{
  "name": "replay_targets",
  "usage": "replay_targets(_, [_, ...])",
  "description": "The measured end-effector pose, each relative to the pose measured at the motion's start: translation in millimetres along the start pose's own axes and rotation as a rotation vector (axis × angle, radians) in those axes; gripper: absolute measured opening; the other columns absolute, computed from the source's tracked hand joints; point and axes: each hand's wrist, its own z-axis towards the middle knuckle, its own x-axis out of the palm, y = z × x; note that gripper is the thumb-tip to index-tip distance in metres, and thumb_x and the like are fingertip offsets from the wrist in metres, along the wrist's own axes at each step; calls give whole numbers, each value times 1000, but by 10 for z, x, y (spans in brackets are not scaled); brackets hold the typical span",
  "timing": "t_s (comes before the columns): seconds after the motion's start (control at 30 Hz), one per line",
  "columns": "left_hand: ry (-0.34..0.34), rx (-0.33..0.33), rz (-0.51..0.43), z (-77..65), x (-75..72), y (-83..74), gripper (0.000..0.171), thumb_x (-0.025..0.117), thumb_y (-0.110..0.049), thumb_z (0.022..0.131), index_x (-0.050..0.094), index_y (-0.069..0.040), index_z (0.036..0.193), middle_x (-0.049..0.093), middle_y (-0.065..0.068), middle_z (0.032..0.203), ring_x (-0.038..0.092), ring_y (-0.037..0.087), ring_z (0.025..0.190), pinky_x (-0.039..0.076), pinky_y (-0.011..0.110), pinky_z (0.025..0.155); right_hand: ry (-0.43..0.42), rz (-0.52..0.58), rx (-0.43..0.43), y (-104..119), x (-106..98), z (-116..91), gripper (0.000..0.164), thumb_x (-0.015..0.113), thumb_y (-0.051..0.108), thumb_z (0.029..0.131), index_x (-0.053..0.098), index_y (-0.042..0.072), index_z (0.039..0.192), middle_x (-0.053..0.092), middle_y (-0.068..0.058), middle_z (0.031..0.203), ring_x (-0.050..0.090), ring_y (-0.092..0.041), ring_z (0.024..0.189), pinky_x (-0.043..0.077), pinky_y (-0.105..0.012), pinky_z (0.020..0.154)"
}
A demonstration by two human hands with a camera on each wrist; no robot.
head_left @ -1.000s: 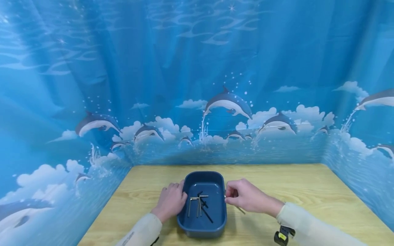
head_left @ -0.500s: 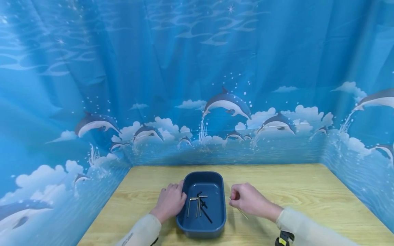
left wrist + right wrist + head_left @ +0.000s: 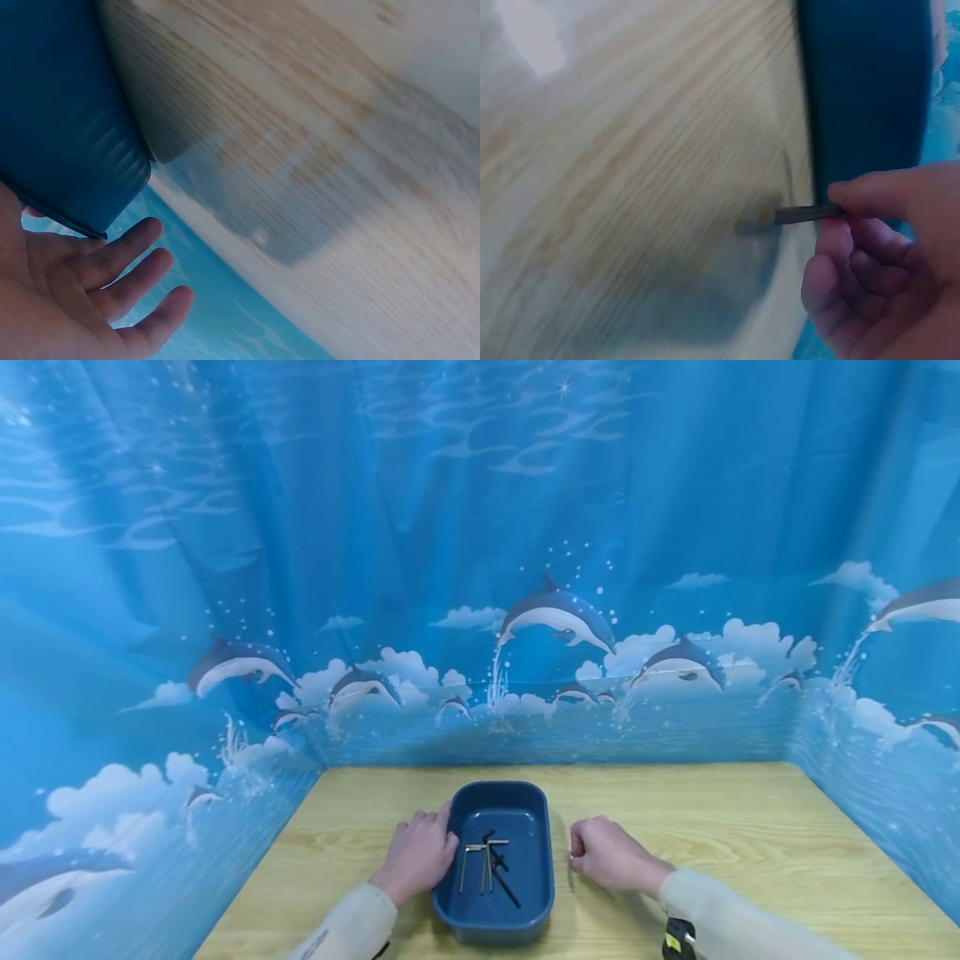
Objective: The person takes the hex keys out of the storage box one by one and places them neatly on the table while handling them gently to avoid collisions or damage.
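Note:
A dark blue rectangular bin (image 3: 493, 921) stands on the wooden table, with several L-shaped hex keys (image 3: 487, 868), brass-coloured and black, lying crossed on its floor. My left hand (image 3: 420, 853) rests on its left rim. In the left wrist view, three fingers (image 3: 127, 259) extend past the bin wall, fairly straight and spread. To the right of the bin, low over the table, my right hand (image 3: 611, 856) pinches a hex key (image 3: 802, 214) between thumb and finger. One end of that key juts out in the right wrist view; the rest is hidden by the hand.
The light wooden table (image 3: 750, 835) reaches back to a blue curtain (image 3: 480, 527) printed with dolphins, which also hangs along both sides. A dark strapped device (image 3: 678, 939) sits on the right wrist.
My right hand has moved away from the bin's right wall and slightly lower, carrying the hex key, whose protruding shaft no longer shows in the head view. The left hand stays put.

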Motion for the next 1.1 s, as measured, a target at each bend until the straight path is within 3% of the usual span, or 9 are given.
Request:
replay_targets(0.37, [-9, 15, -16, -16, 30, 7, 55, 49, -28, 100, 48, -3, 148, 65, 17, 132, 58, 39, 124, 43, 65, 102, 9, -54, 52, -111, 138, 50, 23, 71, 5, 79, 55, 14, 67, 53, 4, 63, 51, -12, 56, 44, -29, 54])
replay_targets(0.63, [-29, 23, -10, -8, 34, 18, 55, 49, -27, 99, 48, -2, 147, 67, 18, 129, 60, 38, 119, 45, 64, 99, 29, -47, 65, -106, 106, 41, 19, 71, 4, 81, 60, 12, 67, 57, 4, 62, 53, -12, 54, 47, -30, 55])
replay_targets(0.93, [-9, 7, -14, -32, 18, 23, 55, 49, -28, 100, 48, -2, 148, 67, 17, 130, 59, 38, 121, 44, 63, 101, 60, -79, 94, -121, 28, -79, 35, 65, 7, 76, 43, 20, 52, 38, 9, 48, 35, -7, 42, 29, -23, 43])
replay_targets(1.1, [3, -4, -19, -12, 18, 2, 56, 48, -29, 100, 46, -4, 150, 66, 17, 132, 58, 38, 124, 43, 63, 102, 72, -101, 115, -164, -23, -150, 40, 66, 7, 77, 39, 21, 51, 33, 10, 47, 32, -6, 42, 27, -22, 43])
